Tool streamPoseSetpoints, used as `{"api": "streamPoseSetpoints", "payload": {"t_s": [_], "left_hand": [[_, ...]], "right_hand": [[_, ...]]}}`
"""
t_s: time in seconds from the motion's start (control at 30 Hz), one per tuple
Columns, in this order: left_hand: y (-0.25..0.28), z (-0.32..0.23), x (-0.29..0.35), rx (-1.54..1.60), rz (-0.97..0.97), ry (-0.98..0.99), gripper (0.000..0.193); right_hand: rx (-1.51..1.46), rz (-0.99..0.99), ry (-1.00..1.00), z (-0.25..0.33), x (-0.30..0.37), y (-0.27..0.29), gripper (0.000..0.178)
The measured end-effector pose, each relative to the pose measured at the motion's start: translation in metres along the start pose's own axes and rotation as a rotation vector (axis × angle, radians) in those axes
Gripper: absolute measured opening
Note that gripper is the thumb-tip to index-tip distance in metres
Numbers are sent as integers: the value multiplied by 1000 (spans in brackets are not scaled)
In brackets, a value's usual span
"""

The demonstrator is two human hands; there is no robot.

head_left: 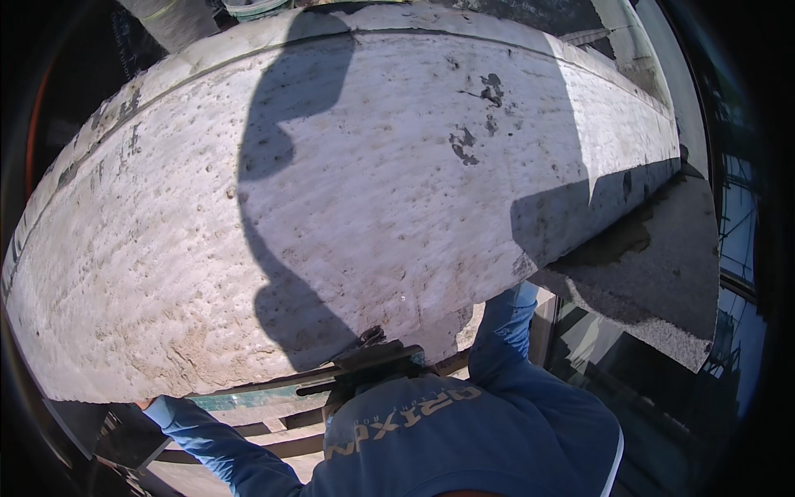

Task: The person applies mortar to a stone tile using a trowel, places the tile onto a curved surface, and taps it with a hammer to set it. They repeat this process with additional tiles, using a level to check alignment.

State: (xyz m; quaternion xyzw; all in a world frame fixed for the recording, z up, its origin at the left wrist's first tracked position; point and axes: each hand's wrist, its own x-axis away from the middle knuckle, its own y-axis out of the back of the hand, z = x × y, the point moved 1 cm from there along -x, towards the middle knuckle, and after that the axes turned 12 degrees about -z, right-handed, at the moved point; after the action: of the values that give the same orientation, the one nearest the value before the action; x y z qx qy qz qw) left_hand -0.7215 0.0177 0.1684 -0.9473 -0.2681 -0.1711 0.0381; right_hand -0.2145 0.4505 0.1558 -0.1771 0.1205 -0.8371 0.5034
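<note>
A big pale slab (pixel 397 190), pitted and rough like stone or concrete, fills most of the head view. Dark patches mark its upper right, and shadows fall across it. Only a sliver of my left hand (pixel 146 404) shows, at the slab's near left edge; its fingers are hidden, so I cannot tell how it is closed. My right forearm, in a blue sleeve (pixel 503 319), reaches up to the slab's near right edge. The right hand is out of sight behind or under the slab.
A grey, rough-faced block (pixel 662 273) adjoins the slab's right end. Below the near edge are pale wooden slats (pixel 302 447) and a green strip (pixel 257 398). Beyond the far left edge stand a grey container (pixel 174 25) and a bucket (pixel 252 10). Glass panes lie at right.
</note>
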Motion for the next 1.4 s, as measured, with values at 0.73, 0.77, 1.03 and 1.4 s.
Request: {"api": "streamPoseSetpoints", "payload": {"t_s": [0.73,0.77,1.03,1.4], "left_hand": [[-31,37,49,-137,27,28,32],[-35,39,51,-139,32,32,32],[-53,50,58,-176,48,35,33],[-62,54,62,-185,65,42,34]], "right_hand": [[-81,-120,-115,-15,10,23,45],[-92,-124,-103,-15,9,23,45],[-107,-162,-120,-23,13,29,46],[-130,-183,-121,-25,16,34,46]]}}
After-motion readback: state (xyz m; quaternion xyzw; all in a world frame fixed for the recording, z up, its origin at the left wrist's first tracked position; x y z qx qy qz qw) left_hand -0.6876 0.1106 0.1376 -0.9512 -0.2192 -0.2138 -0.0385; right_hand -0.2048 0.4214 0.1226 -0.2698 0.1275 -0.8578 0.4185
